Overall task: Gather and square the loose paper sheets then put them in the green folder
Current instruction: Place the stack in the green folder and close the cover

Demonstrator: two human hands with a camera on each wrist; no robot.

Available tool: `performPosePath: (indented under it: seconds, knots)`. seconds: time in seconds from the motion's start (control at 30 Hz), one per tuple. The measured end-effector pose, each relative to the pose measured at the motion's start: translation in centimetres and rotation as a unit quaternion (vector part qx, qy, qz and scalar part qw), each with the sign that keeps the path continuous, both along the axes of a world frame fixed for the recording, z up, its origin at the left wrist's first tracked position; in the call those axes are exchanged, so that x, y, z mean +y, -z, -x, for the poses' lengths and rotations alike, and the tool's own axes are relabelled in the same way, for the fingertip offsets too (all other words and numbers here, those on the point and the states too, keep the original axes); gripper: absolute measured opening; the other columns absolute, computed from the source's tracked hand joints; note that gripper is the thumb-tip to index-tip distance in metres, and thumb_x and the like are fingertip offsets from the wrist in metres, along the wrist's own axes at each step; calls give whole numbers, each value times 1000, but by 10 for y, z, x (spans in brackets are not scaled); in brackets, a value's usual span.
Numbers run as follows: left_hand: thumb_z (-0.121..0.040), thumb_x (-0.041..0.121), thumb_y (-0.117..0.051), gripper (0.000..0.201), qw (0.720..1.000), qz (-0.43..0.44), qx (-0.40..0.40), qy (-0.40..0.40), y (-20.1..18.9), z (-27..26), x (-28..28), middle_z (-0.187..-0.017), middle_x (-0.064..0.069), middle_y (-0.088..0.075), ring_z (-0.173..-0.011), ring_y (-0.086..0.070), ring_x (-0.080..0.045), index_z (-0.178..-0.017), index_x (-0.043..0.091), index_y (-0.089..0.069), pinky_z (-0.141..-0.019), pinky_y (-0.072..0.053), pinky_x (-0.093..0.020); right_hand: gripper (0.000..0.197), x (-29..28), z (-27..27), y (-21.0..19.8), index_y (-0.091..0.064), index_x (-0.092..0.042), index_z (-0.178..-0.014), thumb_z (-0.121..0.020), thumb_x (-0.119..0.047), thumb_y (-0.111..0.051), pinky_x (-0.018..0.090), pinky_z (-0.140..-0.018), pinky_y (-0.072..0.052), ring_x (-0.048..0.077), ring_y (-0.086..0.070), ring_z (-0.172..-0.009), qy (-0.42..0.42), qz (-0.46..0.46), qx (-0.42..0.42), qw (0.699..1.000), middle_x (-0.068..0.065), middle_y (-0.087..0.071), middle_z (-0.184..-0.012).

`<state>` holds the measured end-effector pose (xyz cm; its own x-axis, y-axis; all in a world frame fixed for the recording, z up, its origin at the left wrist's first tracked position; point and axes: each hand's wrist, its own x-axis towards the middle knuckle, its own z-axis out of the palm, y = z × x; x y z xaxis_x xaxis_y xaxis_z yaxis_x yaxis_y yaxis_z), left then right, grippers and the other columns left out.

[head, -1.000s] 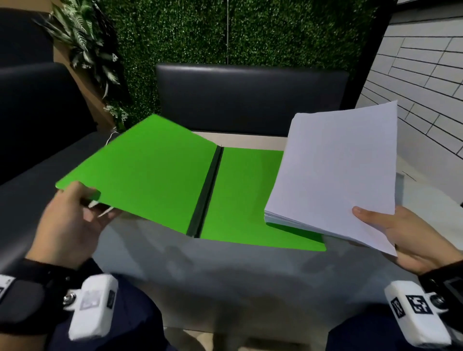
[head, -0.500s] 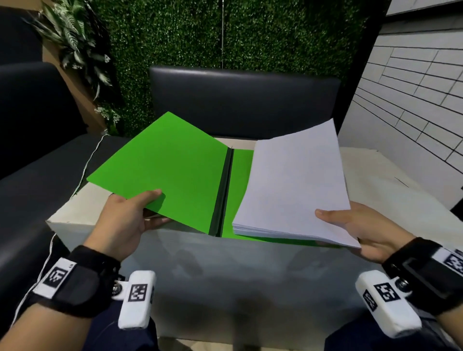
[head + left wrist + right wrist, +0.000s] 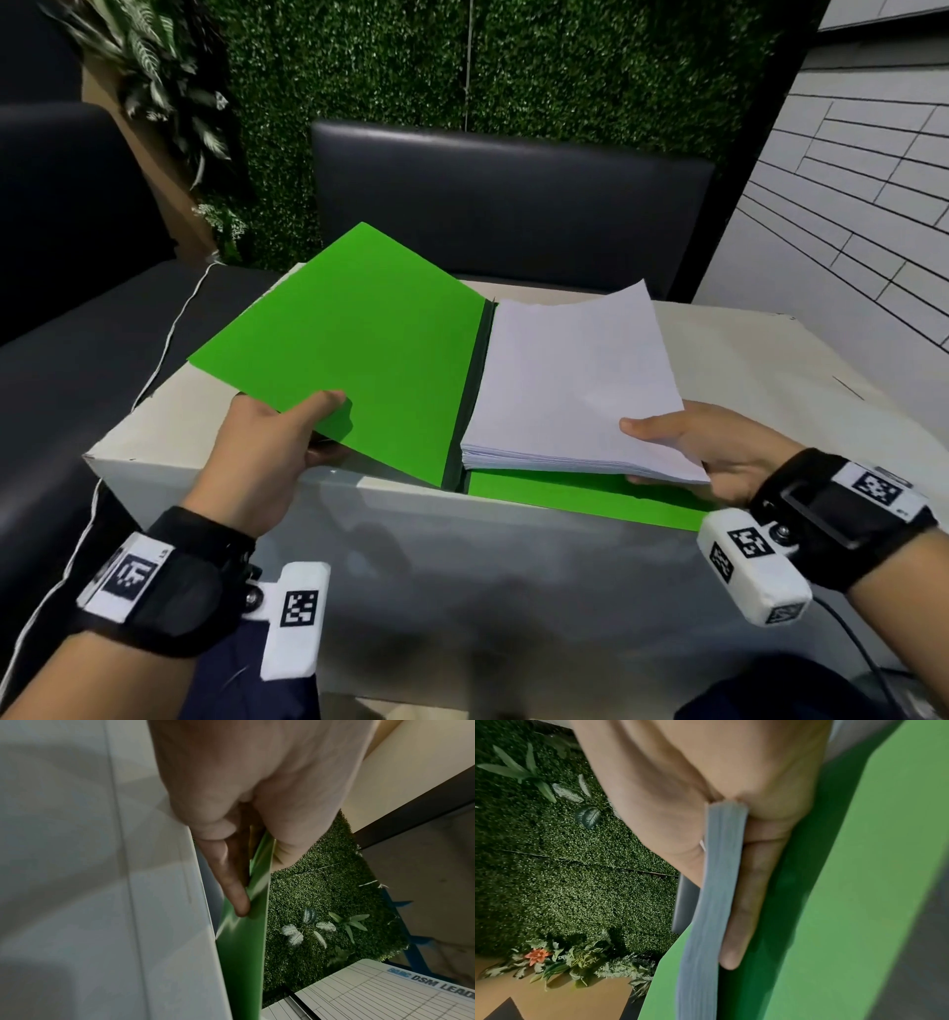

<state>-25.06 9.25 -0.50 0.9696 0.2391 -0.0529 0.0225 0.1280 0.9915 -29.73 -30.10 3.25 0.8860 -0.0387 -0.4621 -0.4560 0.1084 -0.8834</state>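
The green folder (image 3: 359,349) lies open on the white table (image 3: 801,380), its dark spine (image 3: 475,390) in the middle. My left hand (image 3: 303,437) pinches the near edge of the raised left cover (image 3: 246,923), thumb on top, fingers beneath. A squared stack of white paper (image 3: 575,380) sits over the folder's right half (image 3: 580,496), its left edge against the spine. My right hand (image 3: 683,447) grips the stack's near right corner, thumb above and fingers under it. The right wrist view shows the stack's edge (image 3: 713,892) held just above the green cover (image 3: 847,882).
A black padded bench back (image 3: 508,205) stands behind the table, with a leafy green wall (image 3: 513,67) beyond. A dark seat (image 3: 72,370) and a white cable (image 3: 169,339) lie to the left. A tiled white wall (image 3: 862,195) closes the right side.
My right hand has brought the paper stack left and down from beside the folder onto its right half, up against the spine. My left hand still holds the left cover up.
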Motion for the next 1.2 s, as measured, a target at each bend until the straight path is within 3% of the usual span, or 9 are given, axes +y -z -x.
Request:
performPosePath:
  seconds: [0.2, 0.33, 0.43, 0.5, 0.63, 0.77, 0.93, 1.03, 1.2]
  knots:
    - [-91, 11, -84, 28, 1000, 13, 2, 8, 1, -2, 2, -90, -24, -62, -71, -72, -31, -94, -6, -61, -69, -67, -40, 34, -7, -8, -5, -68, -7, -136, -103, -2, -61, 42, -82, -65, 33, -73, -120, -37, 51, -6, 998, 10, -78, -130]
    - [-93, 9, -81, 26, 999, 28, 5, 17, -1, -1, 0, -85, -21, -64, -73, -70, -30, -87, -7, -62, -63, -68, -38, 30, -6, -11, -5, -71, -7, -130, -103, -1, -63, 37, -65, -67, 28, -81, -100, -32, 55, -11, 998, 11, -80, -124]
    - [-95, 7, -79, 24, 999, 32, -1, 25, -3, 1, -1, -75, -16, -66, -60, -72, -21, -86, -10, -63, -61, -69, -41, 32, -7, -15, -2, -70, -7, -133, -102, -1, -64, 39, -89, -63, 29, -78, -112, -38, 80, -26, 996, 11, -78, -129]
    - [-95, 7, -79, 25, 999, 30, -1, 29, -4, 1, -1, -85, -19, -65, -59, -72, -22, -87, -11, -63, -64, -70, -42, 35, -9, -17, -1, -68, -7, -136, -102, 0, -63, 41, -102, -56, 33, -72, -123, -46, 89, -30, 995, 13, -77, -132]
    - [-95, 7, -78, 25, 999, 35, -1, 33, -6, 3, -1, -96, -24, -62, -59, -73, -23, -93, -12, -63, -59, -67, -34, 37, -13, -19, -2, -68, -6, -136, -101, 2, -64, 35, -96, -58, 30, -73, -122, -51, 113, -53, 991, 10, -78, -129]
    - [-97, 6, -77, 31, 999, 40, 1, 36, -9, 5, -4, -85, -18, -62, -51, -70, -20, -75, -13, -63, -56, -66, -32, 35, -10, -21, 4, -71, -10, -133, -99, -3, -70, 36, -109, -53, 22, -76, -118, -63, 163, -80, 981, 2, -80, -126]
    - [-96, 5, -77, 30, 999, 34, 0, 35, -10, 7, -5, -88, -18, -59, -47, -68, -19, -76, -13, -65, -58, -68, -33, 32, -13, -20, 4, -75, -9, -124, -94, 0, -76, 11, -79, -59, 5, -80, -100, -48, 174, -100, 978, -2, -82, -118]
    - [-96, 4, -76, 28, 999, 33, -1, 36, -10, 8, -6, -85, -18, -62, -48, -70, -21, -75, -12, -65, -57, -67, -33, 33, -16, -17, 3, -76, -8, -121, -89, -2, -82, 12, -76, -59, 8, -81, -97, -51, 219, -110, 968, -2, -83, -114]
    - [-97, 3, -75, 27, 999, 36, -2, 35, -10, 8, -6, -84, -17, -64, -47, -69, -20, -78, -13, -65, -54, -66, -30, 25, -10, -13, -4, -75, -23, -107, -86, -26, -89, 19, -76, -50, 8, -74, -96, -54, 356, -124, 925, -10, -81, -105]
